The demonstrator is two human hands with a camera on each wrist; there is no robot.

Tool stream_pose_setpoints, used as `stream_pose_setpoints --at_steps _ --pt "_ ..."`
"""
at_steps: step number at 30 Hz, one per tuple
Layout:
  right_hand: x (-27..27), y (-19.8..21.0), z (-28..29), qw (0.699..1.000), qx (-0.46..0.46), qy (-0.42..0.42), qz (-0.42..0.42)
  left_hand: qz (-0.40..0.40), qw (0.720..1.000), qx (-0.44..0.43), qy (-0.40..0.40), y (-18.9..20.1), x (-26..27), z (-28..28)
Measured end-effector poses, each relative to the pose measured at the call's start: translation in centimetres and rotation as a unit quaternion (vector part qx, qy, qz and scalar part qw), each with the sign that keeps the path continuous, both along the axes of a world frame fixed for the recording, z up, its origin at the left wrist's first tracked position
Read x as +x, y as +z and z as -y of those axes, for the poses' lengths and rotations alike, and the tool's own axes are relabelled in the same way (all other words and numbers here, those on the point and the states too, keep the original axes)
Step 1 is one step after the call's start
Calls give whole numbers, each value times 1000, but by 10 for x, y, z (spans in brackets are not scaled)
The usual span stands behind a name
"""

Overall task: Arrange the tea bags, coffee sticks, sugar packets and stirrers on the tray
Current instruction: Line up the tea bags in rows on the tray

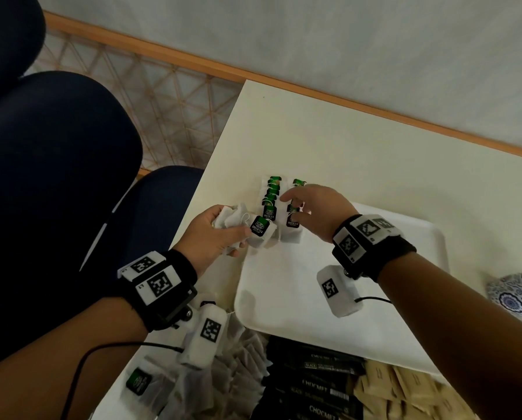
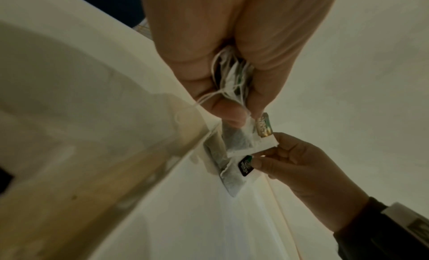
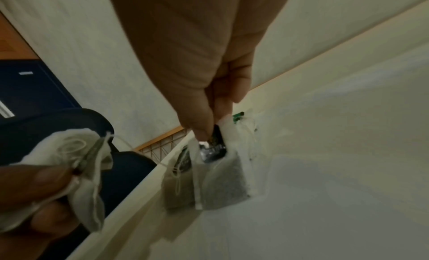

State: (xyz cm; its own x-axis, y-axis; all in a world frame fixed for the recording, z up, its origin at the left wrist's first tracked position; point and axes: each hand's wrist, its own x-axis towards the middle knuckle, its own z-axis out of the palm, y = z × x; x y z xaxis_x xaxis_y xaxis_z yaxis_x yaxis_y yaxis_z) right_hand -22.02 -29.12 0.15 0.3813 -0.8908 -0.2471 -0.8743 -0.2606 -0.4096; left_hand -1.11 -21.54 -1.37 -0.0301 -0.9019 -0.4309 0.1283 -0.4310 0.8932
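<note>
A white tray lies on the cream table. Two short rows of green-tagged tea bags, the left row and the right row, lie at the tray's far left corner. My left hand hovers beside the left row and grips a crumpled bunch of tea bags, one of which hangs out with its tag showing. My right hand reaches over the right row and pinches the black tag of a tea bag lying on the tray.
Near the table's front edge lie a pile of loose tea bags, black coffee sticks and brown sugar packets. A blue-patterned cup stands at the right. Dark blue chairs stand to the left of the table.
</note>
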Motion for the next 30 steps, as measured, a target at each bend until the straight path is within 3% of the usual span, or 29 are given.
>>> stream_pose_setpoints --at_steps 3,6,8,12,19,30 --pt "2 8 -9 996 -35 -17 75 0 1000 1 8 -1 -1 1" --pt "14 16 -24 986 37 -46 156 0 1000 -1 13 0 -3 1" --pt "22 18 -31 982 79 -49 163 -2 1000 -2 12 1 -4 0" --pt "34 17 -35 984 72 -43 158 1 1000 -7 15 3 2 -2" --pt "37 10 -34 990 118 -13 69 -12 997 20 70 1 31 -5" --pt "35 -3 -11 997 42 -59 24 -2 999 40 -17 2 13 -5"
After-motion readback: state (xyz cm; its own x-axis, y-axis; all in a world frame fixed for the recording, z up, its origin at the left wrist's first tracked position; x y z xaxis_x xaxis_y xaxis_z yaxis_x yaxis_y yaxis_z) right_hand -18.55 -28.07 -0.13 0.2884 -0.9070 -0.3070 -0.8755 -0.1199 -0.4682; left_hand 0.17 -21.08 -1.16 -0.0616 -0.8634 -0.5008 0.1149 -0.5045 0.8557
